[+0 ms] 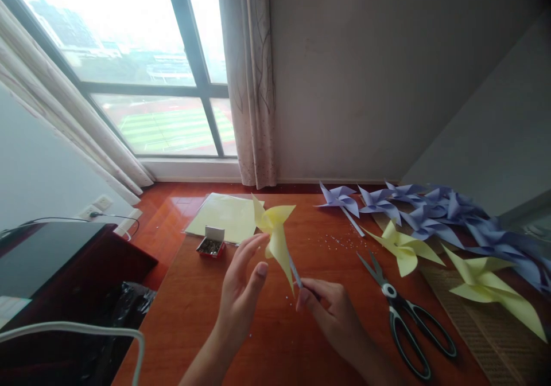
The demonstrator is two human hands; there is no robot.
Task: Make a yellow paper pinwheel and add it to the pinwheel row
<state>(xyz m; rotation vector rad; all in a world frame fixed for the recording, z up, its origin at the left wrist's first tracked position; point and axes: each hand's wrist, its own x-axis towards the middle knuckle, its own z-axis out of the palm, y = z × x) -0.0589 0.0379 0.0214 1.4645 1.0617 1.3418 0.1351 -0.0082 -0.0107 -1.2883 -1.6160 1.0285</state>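
Head view: yellow pinwheel held up on a stick, both hands busy

Going left to right. Far left there's a dark piece of furniture, with a white cable looping across in front. Then the reddish-brown counter starts: a small box with its lid flipped up and a bunch of little metallic bits inside (tacks, maybe, too small to tell), and just behind it some yellow sheets.

Next up, the left hand: loosely half-spread, thumb well off the fingers, fingertips right at the yellow pinwheel's blades. Can't tell if they're actually touching, but it isn't gripping anything I can see. The pinwheel itself is above the middle of the counter, with the stick slanting down from behind it into the right hand, which is closed in a pinch around the lower end.

My read: the step in hand is settling the blades on the stick, though the joint is hidden. The next move calls for a steady right hand and a light left one, since thin paper would probably crease easily.

Further right: pale specks, scissors lying with blades slightly parted, two more yellow pinwheels, and a spread of purple pinwheels toward the back. Brown cardboard sits under some of those.
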